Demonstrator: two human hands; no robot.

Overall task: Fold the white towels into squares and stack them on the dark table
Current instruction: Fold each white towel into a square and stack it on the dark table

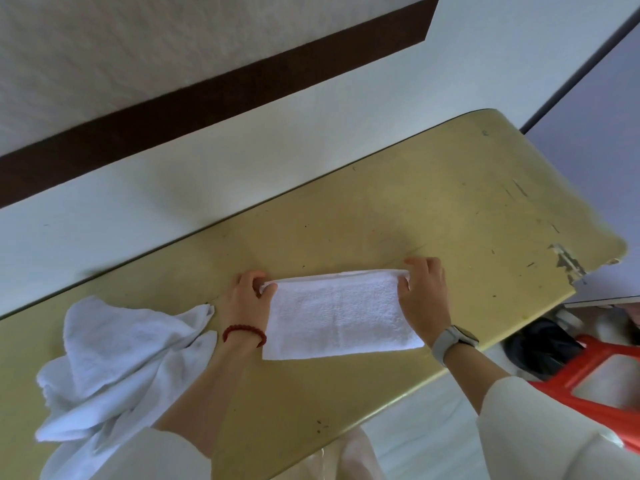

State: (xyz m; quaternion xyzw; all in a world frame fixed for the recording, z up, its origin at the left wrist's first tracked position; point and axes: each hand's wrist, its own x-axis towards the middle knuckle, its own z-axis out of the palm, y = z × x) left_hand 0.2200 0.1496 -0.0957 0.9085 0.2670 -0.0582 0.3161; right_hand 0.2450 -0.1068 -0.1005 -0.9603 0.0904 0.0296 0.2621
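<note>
I count two white towels on the yellowish surface (pixel 433 209), one folded towel (pixel 337 315) at frame centre, my left hand (pixel 247 294) and right hand (pixel 424 294) each pinching a far corner, one crumpled towel (pixel 117 362) lower left, one red stool (pixel 595 379) lower right.

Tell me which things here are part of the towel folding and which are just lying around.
Part of the job: folded towel, pinched at its far corners by left hand and right hand; crumpled towels; yellowish table.

Lying about: red plastic stool, dark bag.
</note>
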